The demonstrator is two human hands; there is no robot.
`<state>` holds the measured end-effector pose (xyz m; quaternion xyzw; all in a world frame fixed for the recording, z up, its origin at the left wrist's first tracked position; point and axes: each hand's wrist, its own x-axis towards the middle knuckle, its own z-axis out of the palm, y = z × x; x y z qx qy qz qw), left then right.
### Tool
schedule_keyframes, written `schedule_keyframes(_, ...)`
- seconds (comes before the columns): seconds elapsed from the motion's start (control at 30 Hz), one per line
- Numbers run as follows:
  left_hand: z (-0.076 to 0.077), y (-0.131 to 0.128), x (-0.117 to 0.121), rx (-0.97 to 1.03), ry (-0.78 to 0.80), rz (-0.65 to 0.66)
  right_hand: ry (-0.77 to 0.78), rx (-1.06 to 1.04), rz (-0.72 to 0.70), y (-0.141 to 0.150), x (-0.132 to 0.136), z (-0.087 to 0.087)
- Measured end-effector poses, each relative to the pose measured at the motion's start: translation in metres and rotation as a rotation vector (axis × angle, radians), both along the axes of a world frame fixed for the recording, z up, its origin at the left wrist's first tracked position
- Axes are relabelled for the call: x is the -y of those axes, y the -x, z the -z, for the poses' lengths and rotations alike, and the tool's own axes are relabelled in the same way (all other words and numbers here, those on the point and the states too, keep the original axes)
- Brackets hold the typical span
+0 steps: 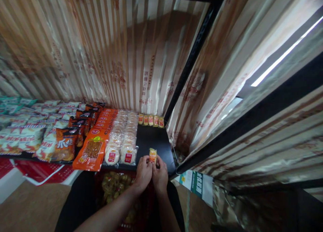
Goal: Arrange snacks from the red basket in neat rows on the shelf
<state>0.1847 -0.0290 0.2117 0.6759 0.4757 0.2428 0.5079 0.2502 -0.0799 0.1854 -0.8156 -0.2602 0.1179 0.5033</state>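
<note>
Both hands meet over the front edge of a black shelf (pixel 156 139). Between the fingertips of my left hand (pixel 144 171) and my right hand (pixel 160 173) is a small yellow snack packet (pixel 152 154) with an orange-red label, held upright. The fingers of each hand are closed round its lower end, which they partly hide. A row of several like packets (pixel 150 120) stands at the back of the shelf. Beneath my forearms, a red basket (pixel 124 225) on or between my legs holds many golden wrapped packets (pixel 113 185).
Left of my hands lie rows of clear-wrapped round crackers (pixel 128 154), orange stick-snack bags (pixel 92 151), orange-black bags (pixel 65 143) and white bags (pixel 30 138). A black post (pixel 191 60) rises at the shelf's right corner. Printed plastic sheeting (pixel 136 57) hangs behind.
</note>
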Motion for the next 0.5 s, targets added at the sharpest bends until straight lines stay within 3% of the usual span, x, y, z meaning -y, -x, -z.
schedule_keyframes(0.23, -0.008, -0.012, -0.010, -0.097, 0.015, 0.011, 0.194, 0.043, -0.012, -0.010, -0.006, -0.004)
schedule_keyframes(0.5, -0.012, -0.032, -0.028, -0.067, 0.174, -0.029, 0.226, 0.048, -0.020, -0.025, -0.023, -0.004)
